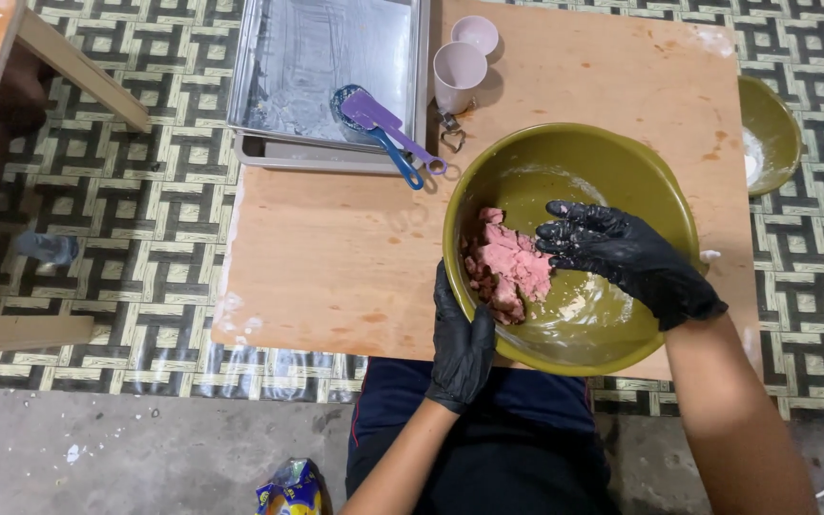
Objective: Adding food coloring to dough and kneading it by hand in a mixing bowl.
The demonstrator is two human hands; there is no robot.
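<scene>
A large olive-green bowl [612,167] rests at the near edge of a low wooden table [336,248]. Inside it lies a lump of pink dough [512,267], with white flour smeared on the bowl's floor. My left hand [460,348], in a black glove, grips the bowl's near-left rim from outside. My right hand [622,257], also black-gloved and dusted with flour, reaches into the bowl with fingers spread, its fingertips touching the right side of the dough.
A metal baking tray [326,57] sits at the table's far side with a purple spatula [388,124] and a blue one [398,157] on its edge. Two pale cups [460,67] stand beside it. A second olive bowl [770,133] lies at the right. Patterned floor mat surrounds the table.
</scene>
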